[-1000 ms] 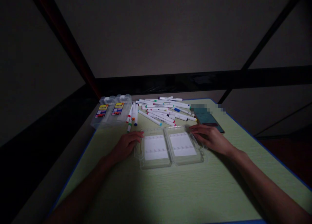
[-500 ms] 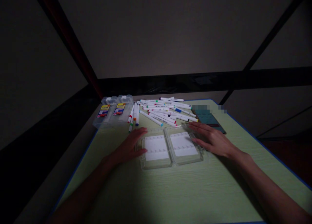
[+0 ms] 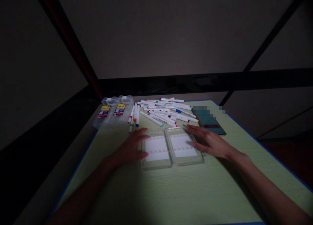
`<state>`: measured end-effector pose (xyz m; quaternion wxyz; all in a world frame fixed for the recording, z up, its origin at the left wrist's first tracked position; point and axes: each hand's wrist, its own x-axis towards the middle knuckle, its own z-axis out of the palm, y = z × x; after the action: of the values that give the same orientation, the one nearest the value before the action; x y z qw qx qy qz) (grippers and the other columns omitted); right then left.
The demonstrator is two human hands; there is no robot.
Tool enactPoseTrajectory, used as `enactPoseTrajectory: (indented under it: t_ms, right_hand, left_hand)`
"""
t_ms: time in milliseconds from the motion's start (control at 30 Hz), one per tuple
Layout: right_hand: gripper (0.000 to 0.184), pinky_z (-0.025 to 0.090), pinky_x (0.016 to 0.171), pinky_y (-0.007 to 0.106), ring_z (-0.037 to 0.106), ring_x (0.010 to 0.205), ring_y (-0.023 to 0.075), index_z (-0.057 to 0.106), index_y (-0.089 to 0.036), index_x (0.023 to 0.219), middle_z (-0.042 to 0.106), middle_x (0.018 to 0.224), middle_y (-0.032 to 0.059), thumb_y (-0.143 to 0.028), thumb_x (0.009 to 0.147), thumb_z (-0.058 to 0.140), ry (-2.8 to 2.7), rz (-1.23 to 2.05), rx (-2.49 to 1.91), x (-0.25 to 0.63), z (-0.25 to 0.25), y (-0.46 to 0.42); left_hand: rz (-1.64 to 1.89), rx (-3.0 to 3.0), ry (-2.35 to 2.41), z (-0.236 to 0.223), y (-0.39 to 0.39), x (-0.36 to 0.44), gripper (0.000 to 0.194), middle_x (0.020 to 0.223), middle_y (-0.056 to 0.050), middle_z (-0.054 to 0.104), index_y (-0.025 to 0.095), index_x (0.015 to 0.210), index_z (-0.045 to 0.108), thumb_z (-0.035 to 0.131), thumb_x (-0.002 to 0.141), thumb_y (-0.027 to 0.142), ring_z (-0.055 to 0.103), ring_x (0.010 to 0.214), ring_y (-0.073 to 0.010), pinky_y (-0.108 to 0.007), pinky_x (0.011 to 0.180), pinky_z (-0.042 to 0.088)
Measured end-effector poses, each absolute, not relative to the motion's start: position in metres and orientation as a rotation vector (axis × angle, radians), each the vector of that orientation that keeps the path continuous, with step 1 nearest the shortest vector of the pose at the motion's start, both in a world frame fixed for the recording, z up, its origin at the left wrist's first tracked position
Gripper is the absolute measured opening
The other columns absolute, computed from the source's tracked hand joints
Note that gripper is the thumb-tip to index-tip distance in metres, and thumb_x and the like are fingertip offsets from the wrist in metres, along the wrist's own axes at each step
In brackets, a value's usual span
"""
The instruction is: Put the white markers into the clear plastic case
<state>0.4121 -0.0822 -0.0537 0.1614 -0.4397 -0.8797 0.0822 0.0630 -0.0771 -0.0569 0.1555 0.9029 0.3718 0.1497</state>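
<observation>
A clear plastic marker case [image 3: 172, 163] lies unfolded flat on the table, its two halves side by side. White paper [image 3: 156, 146] shows in each half, under moulded pen slots. At the case's left edge rests my left hand [image 3: 129, 148], thumb and fingers spread apart. My right hand [image 3: 211, 140] lies over the right half's outer edge, with its fingers stretched out flat and the thumb apart. Neither hand is closed around anything. Just beyond the case is a loose pile of white markers [image 3: 168, 112] with coloured ends.
Two clear cases with labels [image 3: 119, 112] stand at the back left. A dark phone or tablet [image 3: 212, 122] with a lit screen lies beyond my right hand. The light green table [image 3: 156, 195] has a blue edge, with a wall behind it.
My right hand has shifted slightly left over the right half of the case. My left hand and the markers stay nearly where they were.
</observation>
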Motion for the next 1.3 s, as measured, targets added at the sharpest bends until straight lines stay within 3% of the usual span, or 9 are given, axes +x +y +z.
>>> enactPoseTrajectory:
  t_ms: [767, 1000, 1300]
  right_hand:
    - [0.039, 0.038, 0.096, 0.044, 0.046, 0.115, 0.0237, 0.048, -0.022, 0.122, 0.051, 0.125, 0.0065, -0.037, 0.087, 0.038, -2.389, 0.382, -1.24, 0.4124, -0.0501, -0.0844]
    - [0.038, 0.039, 0.095, 0.045, 0.048, 0.113, 0.0243, 0.05, -0.022, 0.12, 0.052, 0.122, 0.0073, -0.037, 0.088, 0.036, -2.395, 0.373, -1.246, 0.4115, -0.0493, -0.0843]
    - [0.038, 0.038, 0.096, 0.045, 0.046, 0.113, 0.0246, 0.05, -0.021, 0.12, 0.051, 0.123, 0.0083, -0.036, 0.088, 0.035, -2.426, 0.318, -1.27, 0.41, -0.0488, -0.0855]
  left_hand:
    - [0.49, 2.582, 1.049, -0.0564, -0.0775, 0.0629, 0.045, 0.139, -0.013, 0.028, 0.018, 0.116, 0.05, 0.055, 0.075, 0.037, 0.021, 0.13, -0.0277, -0.046, 0.103, 0.024]
    - [0.5, 2.576, 1.055, -0.0573, -0.0772, 0.0625, 0.054, 0.14, -0.013, 0.027, 0.019, 0.125, 0.04, 0.052, 0.077, 0.04, 0.02, 0.13, -0.0274, -0.046, 0.104, 0.023]
    - [0.492, 2.606, 1.055, -0.062, -0.0761, 0.0598, 0.052, 0.14, -0.013, 0.026, 0.018, 0.124, 0.04, 0.049, 0.078, 0.042, 0.02, 0.13, -0.0264, -0.044, 0.104, 0.023]
